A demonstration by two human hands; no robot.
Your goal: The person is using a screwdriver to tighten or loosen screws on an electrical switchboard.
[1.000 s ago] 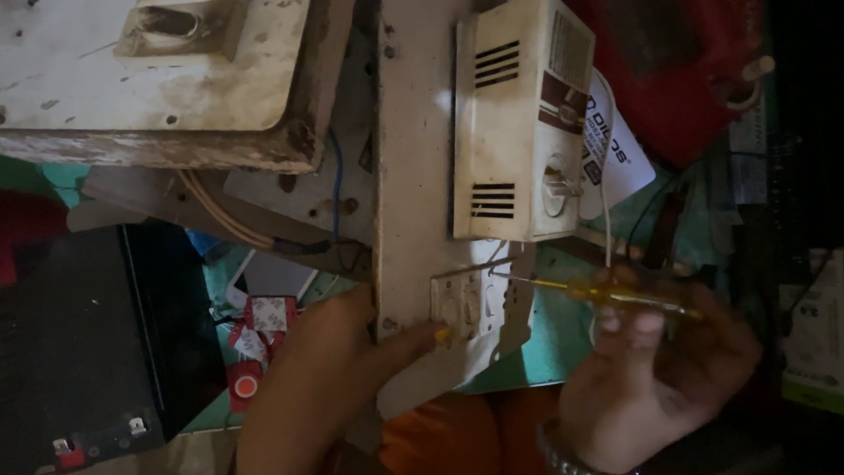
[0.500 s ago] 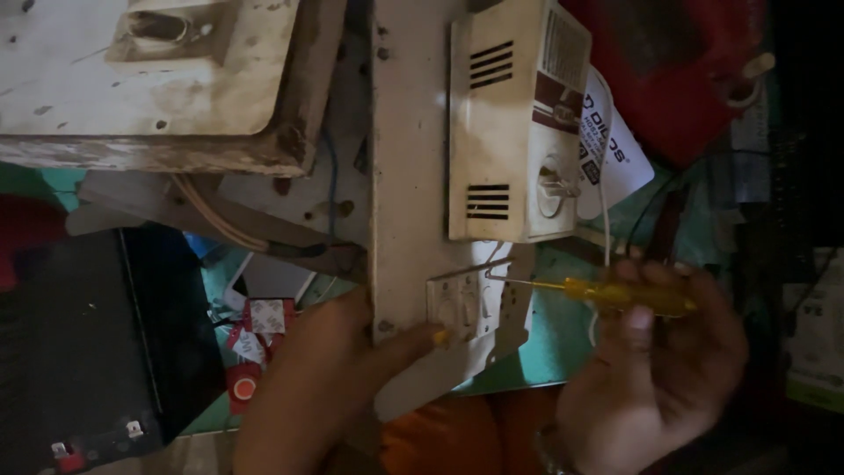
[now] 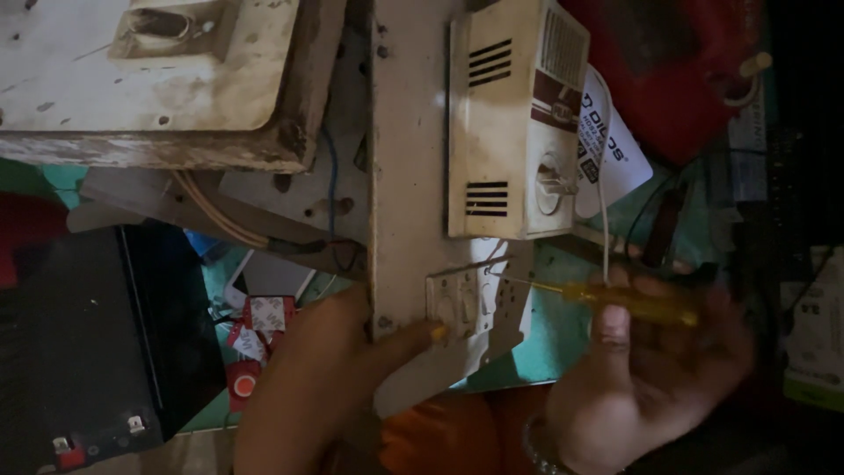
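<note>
My right hand [image 3: 651, 378] grips a yellow-handled screwdriver [image 3: 633, 303], its thin tip touching a small white switch plate [image 3: 470, 303] at about its right edge. My left hand [image 3: 338, 369] holds the narrow pale board [image 3: 406, 176] that carries the plate, with the thumb pressed on the plate's lower left corner. Above the plate on the same board sits a cream box [image 3: 514, 114] with vent slots and a round knob.
A dirty white panel with a socket [image 3: 149, 70] fills the upper left. A black battery-like box [image 3: 75, 352] lies at lower left, with small red-and-white packets [image 3: 259, 321] beside it. Wires [image 3: 220, 220] run under the board. A red object [image 3: 677, 62] is at upper right.
The screwdriver and my right hand shifted slightly; the tip stays at the switch plate. My left hand has kept its hold.
</note>
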